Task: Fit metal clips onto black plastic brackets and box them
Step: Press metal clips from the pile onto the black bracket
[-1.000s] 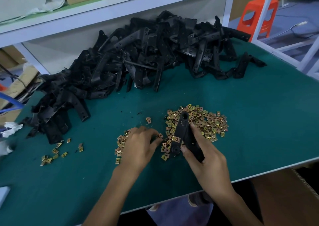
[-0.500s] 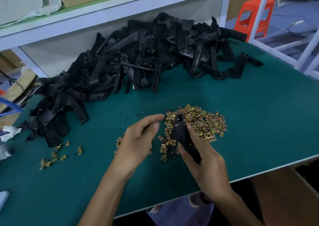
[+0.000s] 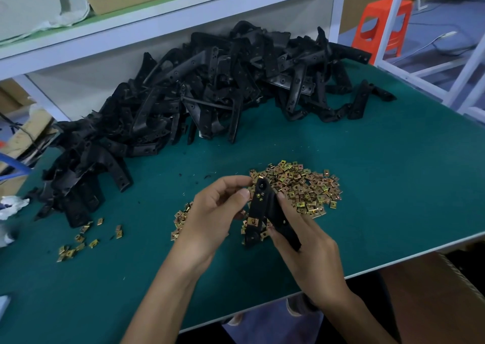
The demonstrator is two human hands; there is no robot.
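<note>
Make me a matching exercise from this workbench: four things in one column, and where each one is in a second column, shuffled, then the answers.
Things
1. heap of black plastic brackets
2. pile of small gold metal clips
3. orange plastic stool
4. single black plastic bracket

Places
A. standing beyond the far right corner of the green table
B. held in the right hand
C. along the back of the table, below the white shelf
D. on the table just behind the held bracket

Pairs: 1-C, 2-D, 3-A, 4-B
</note>
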